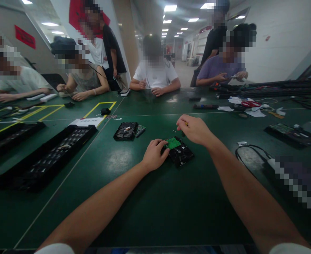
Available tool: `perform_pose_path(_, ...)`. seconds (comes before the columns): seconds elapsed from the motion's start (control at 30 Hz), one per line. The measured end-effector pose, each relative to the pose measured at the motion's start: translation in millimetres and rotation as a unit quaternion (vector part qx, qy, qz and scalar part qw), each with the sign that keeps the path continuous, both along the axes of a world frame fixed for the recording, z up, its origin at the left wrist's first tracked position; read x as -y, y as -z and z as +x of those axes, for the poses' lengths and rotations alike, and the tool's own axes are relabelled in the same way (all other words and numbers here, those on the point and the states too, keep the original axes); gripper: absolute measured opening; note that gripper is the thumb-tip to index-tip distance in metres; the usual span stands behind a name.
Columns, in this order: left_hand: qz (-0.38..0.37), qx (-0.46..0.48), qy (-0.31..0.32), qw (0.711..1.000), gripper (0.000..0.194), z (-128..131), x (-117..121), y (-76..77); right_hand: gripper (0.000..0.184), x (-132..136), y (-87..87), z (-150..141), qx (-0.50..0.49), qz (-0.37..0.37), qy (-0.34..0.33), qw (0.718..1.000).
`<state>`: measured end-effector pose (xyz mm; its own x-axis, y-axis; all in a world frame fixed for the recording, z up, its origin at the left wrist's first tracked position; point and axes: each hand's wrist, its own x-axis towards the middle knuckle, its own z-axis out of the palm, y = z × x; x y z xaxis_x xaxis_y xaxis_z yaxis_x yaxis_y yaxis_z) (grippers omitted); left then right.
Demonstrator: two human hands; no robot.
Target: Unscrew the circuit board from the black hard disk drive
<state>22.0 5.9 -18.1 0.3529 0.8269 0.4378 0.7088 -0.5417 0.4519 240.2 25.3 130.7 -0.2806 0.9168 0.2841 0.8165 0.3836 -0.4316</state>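
Hard drive (182, 154), black with a flat green circuit board (173, 142), lies on the smooth green table (134, 197), gripped at its edge by the left hand (156, 154); the right hand (194, 129) pinches a slim screwdriver (183, 133).

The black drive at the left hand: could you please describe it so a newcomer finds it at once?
On the green table, find the wearer's left hand. Its fingers touch the black drive, squarish and lying flat. A bright green board sits on top, whereas the other drive, farther left, has a duller board beside it.
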Motion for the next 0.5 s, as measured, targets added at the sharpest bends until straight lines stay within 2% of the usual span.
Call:
perform_pose_path(0.1, 0.000, 0.001, 0.001, 1.000, 0.036, 0.2, 0.1, -0.4, 0.038, -3.3, 3.1, 0.7, -0.015, -0.006, -0.033, 0.999)
perform_pose_path(0.17, -0.001, 0.001, 0.002, 1.000, 0.036, 0.0, 0.0, -0.3, 0.039, -3.4, 3.7, 0.9, -0.005, -0.010, -0.021, 1.000)
perform_pose_path(0.3, -0.004, 0.001, 0.000, 1.000, 0.037, -0.4, -0.1, -0.2, 0.009, 3.5, 0.2, -1.0, 0.036, -0.019, 0.007, 0.999)
perform_pose_path(0.43, -0.005, 0.002, 0.001, 1.000, 0.037, -0.4, 0.4, -0.5, 0.024, 9.9, -5.5, 0.6, 0.016, -0.091, 0.010, 0.996)
perform_pose_path(0.5, -0.006, 0.001, 0.001, 1.000, 0.037, -0.5, 0.6, -0.4, 0.025, 9.2, -6.2, 3.6, 0.027, -0.091, 0.032, 0.995)
